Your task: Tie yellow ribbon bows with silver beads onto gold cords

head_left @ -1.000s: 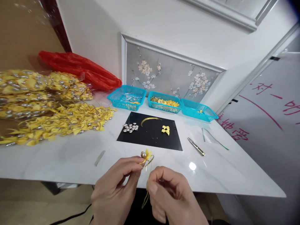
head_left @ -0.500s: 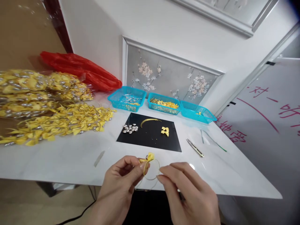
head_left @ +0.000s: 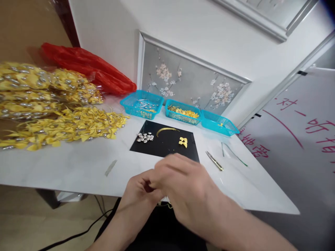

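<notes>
My left hand [head_left: 136, 197] is at the table's near edge with its fingers pinched together. My right hand [head_left: 183, 190] lies over it, fingers curled, and hides what they hold; only a bit of gold wire [head_left: 168, 205] shows below them. Just beyond the hands lies a black mat [head_left: 162, 149]. On it are a cluster of silver beads [head_left: 145, 137], a curved bundle of gold wires [head_left: 167, 129] and two yellow bows [head_left: 183, 141].
Small snips [head_left: 214, 161] and a green wire [head_left: 234, 155] lie right of the mat. Three turquoise baskets [head_left: 125, 106] [head_left: 169, 113] [head_left: 230, 131] stand behind it. Finished yellow bows [head_left: 68, 127], bagged ones [head_left: 31, 83] and a red bag [head_left: 86, 68] fill the left. A whiteboard [head_left: 300, 146] leans at the right.
The right hand has crossed leftward over the left hand, covering the yellow bow and wire loop that showed between them. Both hands sit slightly lower and nearer the table edge.
</notes>
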A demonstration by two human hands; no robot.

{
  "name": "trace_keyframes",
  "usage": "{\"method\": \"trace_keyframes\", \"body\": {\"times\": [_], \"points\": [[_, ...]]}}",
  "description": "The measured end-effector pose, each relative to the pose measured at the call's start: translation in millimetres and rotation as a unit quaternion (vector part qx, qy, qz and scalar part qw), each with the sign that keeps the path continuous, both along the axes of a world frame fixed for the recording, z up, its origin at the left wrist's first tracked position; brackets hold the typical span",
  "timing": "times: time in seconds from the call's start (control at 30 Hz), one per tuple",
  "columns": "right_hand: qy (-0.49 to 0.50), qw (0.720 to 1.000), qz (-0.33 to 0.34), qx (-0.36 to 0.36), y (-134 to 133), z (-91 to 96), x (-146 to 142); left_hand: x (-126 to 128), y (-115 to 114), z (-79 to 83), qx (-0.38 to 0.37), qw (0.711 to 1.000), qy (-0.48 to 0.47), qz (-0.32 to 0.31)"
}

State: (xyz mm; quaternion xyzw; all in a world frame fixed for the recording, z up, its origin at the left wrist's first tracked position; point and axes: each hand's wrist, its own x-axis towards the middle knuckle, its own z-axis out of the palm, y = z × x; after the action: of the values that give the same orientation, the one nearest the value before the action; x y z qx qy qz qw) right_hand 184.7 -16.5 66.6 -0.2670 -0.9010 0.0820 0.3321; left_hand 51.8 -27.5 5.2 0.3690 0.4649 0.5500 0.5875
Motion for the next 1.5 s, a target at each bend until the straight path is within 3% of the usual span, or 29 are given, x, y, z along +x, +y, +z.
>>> {"method": "trace_keyframes", "body": {"times": [0.07,0.13,0.2,0.27,0.37,0.5,0.7,0.9,1.0,1.07,1.17,1.23,1.37,1.5], "points": [[0.022,0.992,0.026,-0.123,12.3,20.9,-5.3,1.8,-2.0,-0.2,-0.010,0.999,0.007,-0.041],[0.053,0.962,0.078,-0.258,28.2,38.8,-14.1,3.0,-3.7,0.0,-0.015,0.997,0.029,-0.074],[0.076,0.933,0.100,-0.336,46.0,52.7,-25.3,3.7,-4.9,2.0,-0.017,0.994,0.044,-0.100],[0.079,0.933,0.086,-0.342,64.3,63.1,-36.3,4.1,-6.1,5.4,-0.024,0.991,0.041,-0.127],[0.101,0.963,0.033,-0.249,93.1,74.4,-47.5,3.8,-8.5,9.1,-0.030,0.987,0.027,-0.158],[0.147,0.975,-0.042,-0.163,139.7,80.8,-44.0,3.3,-13.0,8.9,-0.046,0.979,-0.003,-0.201],[0.195,0.962,-0.176,-0.080,207.3,63.2,5.2,4.9,-19.7,13.2,-0.084,0.974,-0.025,-0.211],[0.243,0.935,-0.239,-0.101,227.4,42.5,55.4,0.2,-18.7,14.0,-0.111,0.967,-0.056,-0.222],[0.250,0.933,-0.232,-0.115,210.0,40.0,61.6,-1.3,-18.3,10.4,-0.113,0.967,-0.065,-0.221],[0.253,0.935,-0.211,-0.130,182.9,39.6,60.9,-1.8,-18.4,7.9,-0.120,0.966,-0.075,-0.218],[0.238,0.947,-0.100,-0.193,118.6,34.8,60.3,-3.1,-17.7,4.5,-0.121,0.968,-0.083,-0.203],[0.215,0.950,-0.077,-0.214,67.0,25.2,62.8,-5.0,-16.7,2.1,-0.099,0.978,-0.062,-0.172],[0.178,0.957,-0.127,-0.193,-21.7,-7.5,69.2,-9.8,-14.7,-3.0,-0.034,0.992,0.038,-0.111],[0.106,0.977,-0.143,-0.115,-57.3,-36.3,67.8,-10.1,-12.9,-3.0,-0.030,0.989,0.086,-0.120]]}}
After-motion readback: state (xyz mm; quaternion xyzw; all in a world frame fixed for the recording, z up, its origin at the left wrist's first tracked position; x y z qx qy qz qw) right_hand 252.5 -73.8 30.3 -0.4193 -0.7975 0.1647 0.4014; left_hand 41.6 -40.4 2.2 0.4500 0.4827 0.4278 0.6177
